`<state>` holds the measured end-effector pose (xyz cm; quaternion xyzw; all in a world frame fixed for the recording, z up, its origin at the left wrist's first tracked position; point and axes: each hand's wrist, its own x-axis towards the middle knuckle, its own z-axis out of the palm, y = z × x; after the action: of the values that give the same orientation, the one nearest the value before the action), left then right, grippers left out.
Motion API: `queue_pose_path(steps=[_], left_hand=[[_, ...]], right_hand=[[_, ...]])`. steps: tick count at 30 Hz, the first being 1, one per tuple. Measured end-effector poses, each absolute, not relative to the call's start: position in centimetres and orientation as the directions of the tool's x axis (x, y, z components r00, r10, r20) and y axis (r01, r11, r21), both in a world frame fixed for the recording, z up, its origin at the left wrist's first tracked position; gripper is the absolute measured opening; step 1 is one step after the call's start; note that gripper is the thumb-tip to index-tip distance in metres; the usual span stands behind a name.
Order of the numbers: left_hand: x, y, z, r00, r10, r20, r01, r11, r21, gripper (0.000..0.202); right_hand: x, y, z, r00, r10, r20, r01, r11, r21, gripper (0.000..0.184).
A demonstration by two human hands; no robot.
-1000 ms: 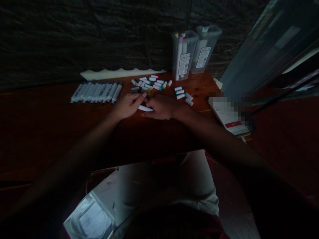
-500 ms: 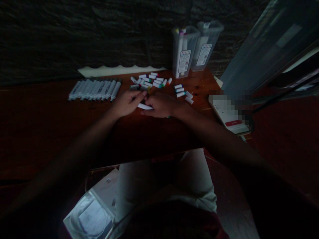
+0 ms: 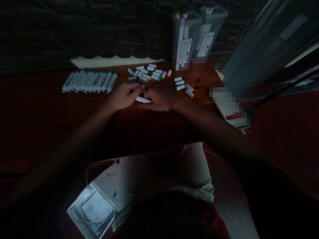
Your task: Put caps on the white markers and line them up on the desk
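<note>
In the dim head view, a white marker (image 3: 143,99) spans the gap between my two hands. My right hand (image 3: 161,98) is closed around it, and a small green bit shows under that hand's edge. My left hand (image 3: 126,95) is closed on the marker's other end, its thumb close to the right fingers. Just beyond the hands lies a loose pile of white marker caps (image 3: 156,78) with coloured ends. Several more caps (image 3: 179,83) lie to the right of it. A row of white markers (image 3: 92,82) rests side by side on the left.
Two clear plastic bins (image 3: 185,35) with labels stand at the back right of the wooden table (image 3: 139,129), the nearer one holding markers. A box (image 3: 231,109), partly blurred out, sits at the right edge. An open white box (image 3: 94,209) is below, beside my legs.
The whole view has shifted slightly, so the table things appear higher. Both hands keep nearly the same hold on the marker.
</note>
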<state>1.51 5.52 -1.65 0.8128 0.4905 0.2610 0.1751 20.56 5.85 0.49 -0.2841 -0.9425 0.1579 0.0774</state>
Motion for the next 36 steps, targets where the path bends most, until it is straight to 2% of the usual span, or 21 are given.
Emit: queue_pose_path(steps=[7,15,25,32,36], left_hand=[[1.6,5.4,-1.4,0.394,0.890,0.230,0.713,-0.454,0.535,0.038],[1.5,5.6,-1.6,0.395,0.885,0.246,0.701,-0.463,0.542,0.037],[1.7,5.5,-1.5,0.413,0.869,0.273,0.668,-0.492,0.558,0.037],[1.7,5.2,-1.1,0.402,0.893,0.204,0.718,-0.446,0.534,0.036],[1.7,5.1,-1.2,0.387,0.907,0.163,0.747,-0.412,0.521,0.037]], right_hand=[[20.6,5.8,0.5,-0.830,0.554,0.059,0.506,0.794,-0.335,0.037],[20.6,5.9,0.5,-0.849,0.525,0.062,0.489,0.825,-0.285,0.038],[20.6,5.8,0.3,-0.847,0.523,0.095,0.481,0.830,-0.284,0.037],[20.6,5.6,0.3,-0.844,0.527,0.105,0.488,0.833,-0.261,0.038],[20.6,4.9,1.0,-0.812,0.579,0.077,0.550,0.802,-0.235,0.039]])
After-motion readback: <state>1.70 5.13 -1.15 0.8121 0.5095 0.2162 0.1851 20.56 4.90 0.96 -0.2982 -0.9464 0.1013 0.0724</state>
